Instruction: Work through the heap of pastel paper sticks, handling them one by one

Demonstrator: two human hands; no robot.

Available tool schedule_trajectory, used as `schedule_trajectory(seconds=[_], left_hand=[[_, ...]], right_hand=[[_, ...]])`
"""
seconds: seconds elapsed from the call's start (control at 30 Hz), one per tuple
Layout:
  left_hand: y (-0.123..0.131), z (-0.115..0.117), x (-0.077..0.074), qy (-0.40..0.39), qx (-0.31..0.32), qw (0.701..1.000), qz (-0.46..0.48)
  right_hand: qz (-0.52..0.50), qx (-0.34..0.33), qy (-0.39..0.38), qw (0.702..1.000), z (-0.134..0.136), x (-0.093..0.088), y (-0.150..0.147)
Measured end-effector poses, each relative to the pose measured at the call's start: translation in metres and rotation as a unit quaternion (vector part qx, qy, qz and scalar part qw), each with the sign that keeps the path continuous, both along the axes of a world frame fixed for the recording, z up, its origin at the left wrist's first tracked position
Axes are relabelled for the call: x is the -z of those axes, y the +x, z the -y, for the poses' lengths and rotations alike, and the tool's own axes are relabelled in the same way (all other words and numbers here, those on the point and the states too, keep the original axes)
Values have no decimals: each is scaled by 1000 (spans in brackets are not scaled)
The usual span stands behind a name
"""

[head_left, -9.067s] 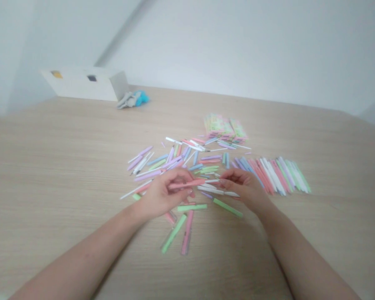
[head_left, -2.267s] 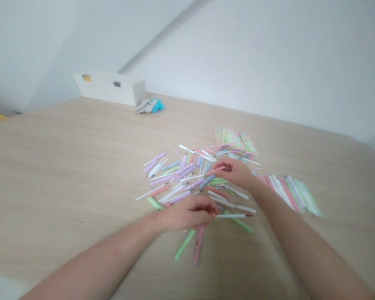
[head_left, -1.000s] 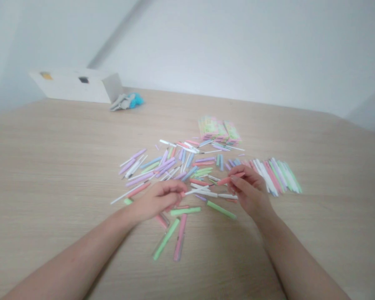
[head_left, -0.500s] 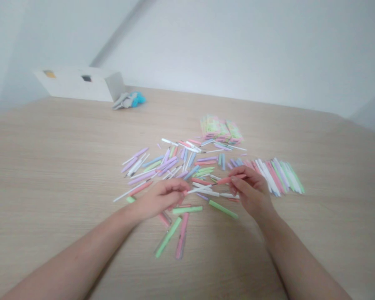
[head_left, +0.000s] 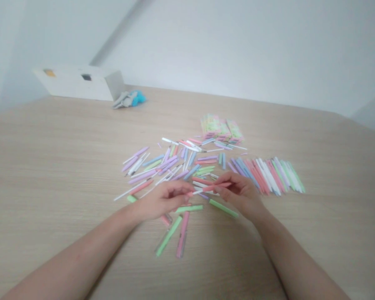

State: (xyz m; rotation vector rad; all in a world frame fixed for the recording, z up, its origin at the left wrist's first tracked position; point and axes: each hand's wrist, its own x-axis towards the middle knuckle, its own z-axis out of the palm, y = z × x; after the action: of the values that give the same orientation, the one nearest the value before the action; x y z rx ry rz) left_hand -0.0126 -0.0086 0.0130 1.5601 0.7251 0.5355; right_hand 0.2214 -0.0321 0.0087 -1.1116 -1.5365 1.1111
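My left hand [head_left: 162, 201] is closed in a pinch on the left end of a thin white pen refill [head_left: 196, 192]. My right hand [head_left: 241, 195] pinches a pink pen barrel [head_left: 215, 186] whose open end meets the refill's tip between the two hands. Both hands hover just above a scattered heap of loose pastel pen parts [head_left: 171, 164] on the wooden table [head_left: 65, 166]. A green barrel [head_left: 224, 208] lies under my right hand.
A neat row of pens [head_left: 267, 170] lies to the right of my right hand. A stack of colourful packets [head_left: 221, 127] sits behind the heap. A white box [head_left: 78, 82] and a grey-blue cloth [head_left: 129, 99] stand at the far left by the wall.
My right hand has moved left and down with the pink barrel toward the refill in my left hand. The barrel's end now meets the refill's tip.
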Motion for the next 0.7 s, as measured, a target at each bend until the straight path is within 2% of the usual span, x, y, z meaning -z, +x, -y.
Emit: schedule_trajectory(seconds=[0.17,0.43,0.7], left_hand=[[1,2,0,6,0,1000,-15],[0,-1,7,105,-7,994,-40],[0,-1,12,152,-12,987,-44]], right_hand=[[21,3,1,1000,0,-1,-2],[31,-13,-19,999,0,2,-5],[33,-15,-47,998,2,8,-12]])
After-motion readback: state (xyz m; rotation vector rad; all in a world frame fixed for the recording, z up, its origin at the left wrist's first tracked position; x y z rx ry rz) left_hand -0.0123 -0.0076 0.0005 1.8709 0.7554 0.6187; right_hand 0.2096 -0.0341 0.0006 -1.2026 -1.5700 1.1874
